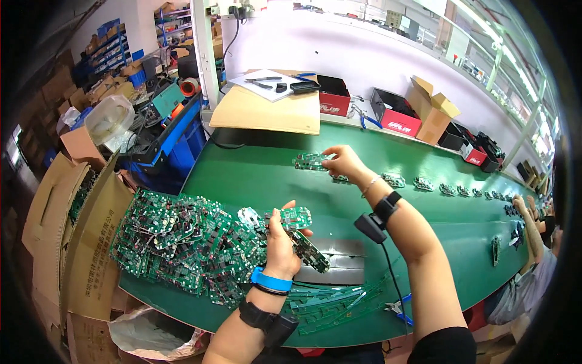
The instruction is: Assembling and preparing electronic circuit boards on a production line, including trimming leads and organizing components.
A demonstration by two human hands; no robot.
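My left hand (282, 250) is closed around a few green circuit boards. One board (295, 218) lies on top under the thumb, and another board (310, 251) sticks out below the fingers. Farther out over the green table (254, 176), my right hand (347, 162) pinches the right end of a single circuit board (307, 161). Whether that board touches the table I cannot tell. A large heap of circuit boards (182, 249) spreads beside my left hand. From near my right wrist, a row of boards (424, 184) runs off to the right.
Thin green offcut strips (339, 303) and blue-handled cutters (399, 308) lie at the near edge, by a grey metal plate (336, 261). Cardboard (267, 109) with pliers and red boxes (333, 96) line the back. A cardboard carton (91, 255) stands left. Another person's arm (532, 233) reaches in at right.
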